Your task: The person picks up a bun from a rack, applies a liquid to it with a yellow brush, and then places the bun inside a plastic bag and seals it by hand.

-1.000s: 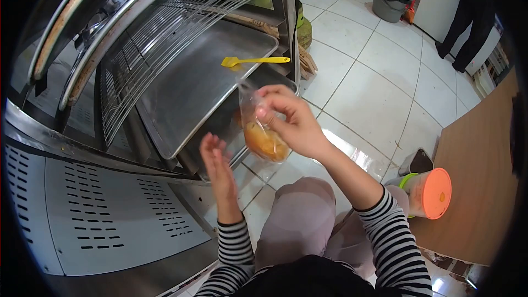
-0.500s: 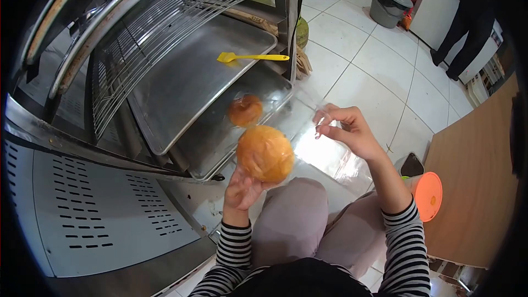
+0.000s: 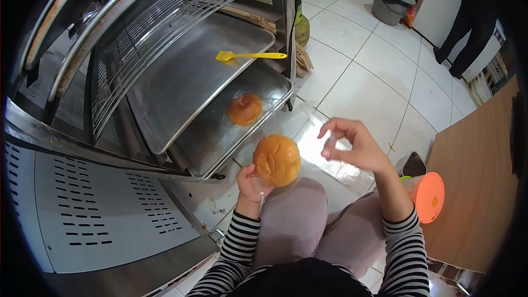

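At frame centre the left hand (image 3: 250,182) grips a round, golden-brown, smooth-topped bun (image 3: 276,160); the right hand (image 3: 355,146) pinches a clear plastic bag (image 3: 324,157) just right of it.

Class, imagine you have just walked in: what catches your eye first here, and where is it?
A golden round bun, held up in the left hand above the lap, stands out first. A second bun, wrapped in plastic, lies on the lower metal tray, and a yellow spatula rests on the tray above.

left hand (image 3: 250,182) partly behind bun (image 3: 276,159), right hand (image 3: 357,146) perhaps pinching faint clear bag (image 3: 340,168)
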A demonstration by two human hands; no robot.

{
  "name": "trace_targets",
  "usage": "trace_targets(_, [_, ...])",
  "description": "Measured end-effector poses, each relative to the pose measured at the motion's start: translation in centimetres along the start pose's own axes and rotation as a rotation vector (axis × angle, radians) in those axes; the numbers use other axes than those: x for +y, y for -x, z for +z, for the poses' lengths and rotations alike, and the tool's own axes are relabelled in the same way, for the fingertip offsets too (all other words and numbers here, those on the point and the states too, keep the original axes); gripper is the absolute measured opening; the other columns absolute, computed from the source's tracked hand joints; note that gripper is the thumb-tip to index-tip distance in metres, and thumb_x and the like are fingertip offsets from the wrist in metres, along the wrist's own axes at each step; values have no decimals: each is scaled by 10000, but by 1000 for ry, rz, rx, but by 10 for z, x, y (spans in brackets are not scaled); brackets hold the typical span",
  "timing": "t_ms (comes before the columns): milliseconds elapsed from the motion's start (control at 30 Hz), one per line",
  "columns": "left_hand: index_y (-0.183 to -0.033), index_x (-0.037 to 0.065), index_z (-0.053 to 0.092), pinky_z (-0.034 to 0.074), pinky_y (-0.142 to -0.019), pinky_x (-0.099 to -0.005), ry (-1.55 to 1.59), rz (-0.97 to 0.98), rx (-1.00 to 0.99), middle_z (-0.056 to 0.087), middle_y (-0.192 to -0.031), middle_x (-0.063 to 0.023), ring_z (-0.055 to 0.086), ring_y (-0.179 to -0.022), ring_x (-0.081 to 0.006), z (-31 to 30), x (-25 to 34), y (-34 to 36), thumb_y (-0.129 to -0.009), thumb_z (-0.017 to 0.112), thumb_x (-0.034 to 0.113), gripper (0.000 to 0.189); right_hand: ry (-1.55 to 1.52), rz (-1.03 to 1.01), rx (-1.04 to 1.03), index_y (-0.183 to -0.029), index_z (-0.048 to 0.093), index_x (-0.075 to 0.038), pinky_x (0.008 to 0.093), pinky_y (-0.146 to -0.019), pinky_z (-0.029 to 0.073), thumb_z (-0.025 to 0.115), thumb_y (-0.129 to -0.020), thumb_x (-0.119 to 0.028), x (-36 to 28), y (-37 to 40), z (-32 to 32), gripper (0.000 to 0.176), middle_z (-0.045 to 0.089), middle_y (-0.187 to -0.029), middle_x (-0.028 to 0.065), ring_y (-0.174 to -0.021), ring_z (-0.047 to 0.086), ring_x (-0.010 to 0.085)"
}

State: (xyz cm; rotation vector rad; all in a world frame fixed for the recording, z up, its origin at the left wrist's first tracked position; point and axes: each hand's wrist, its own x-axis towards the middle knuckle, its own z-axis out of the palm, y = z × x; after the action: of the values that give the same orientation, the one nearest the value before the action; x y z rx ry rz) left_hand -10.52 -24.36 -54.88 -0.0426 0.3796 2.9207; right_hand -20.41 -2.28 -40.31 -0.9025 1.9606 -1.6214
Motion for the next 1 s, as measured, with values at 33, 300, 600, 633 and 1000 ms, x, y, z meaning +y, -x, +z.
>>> trace_targets(33, [-1304, 63, 298, 259, -993, -508, -82, 43, -18, 394, -1281, -134, 364, -1198, -290, 2, 1, 2, -747, 506, 332, 653, -1, 0, -1, -848, 537, -23, 250, -699, 422, 529, -690, 30, 1, 1, 3, 168, 572, -594, 25, -674, 555, 88])
trace_targets(300, [-1309, 64, 278, 271, -986, -510, -100, 8, 1, 344, -1318, -134, 352, -1202, -312, -1, 17, 3, -800, 485, 378, 633, -316, 110, 30, -860, 554, -5, 266, -711, 391, 515, -778, -140, 23, 3, 19, 163, 604, -688, 34, -723, 535, 92])
trace_targets(600, [-1294, 27, 285, 296, -999, -438, -77, 120, 85, 347, -1313, -158, 340, -1213, -304, -8, 36, 5, -846, 475, 283, 550, -96, -36, 50, -809, 618, -43, 267, -736, 403, 540, -807, -81, 38, -1, 41, 87, 588, -750, 26, -711, 540, 122])
trace_targets(633, [-1285, 16, 291, 319, -991, -415, -154, 173, 161, 354, -1306, -161, 358, -1202, -301, -5, 38, 5, -843, 490, 265, 545, -99, -34, 49, -809, 618, -43, 267, -736, 403, 540, -807, -81, 33, 0, 41, 87, 588, -750, 26, -711, 540, 122])
trace_targets(1000, [-1291, 36, 300, 330, -946, -508, -301, 231, 207, 376, -1292, -157, 388, -1177, -320, -31, 80, 9, -815, 487, 257, 557, -257, 62, 87, -1024, 479, -51, 276, -796, 397, 523, -814, -51, 37, -2, 24, 214, 609, -773, 24, -765, 553, 98])
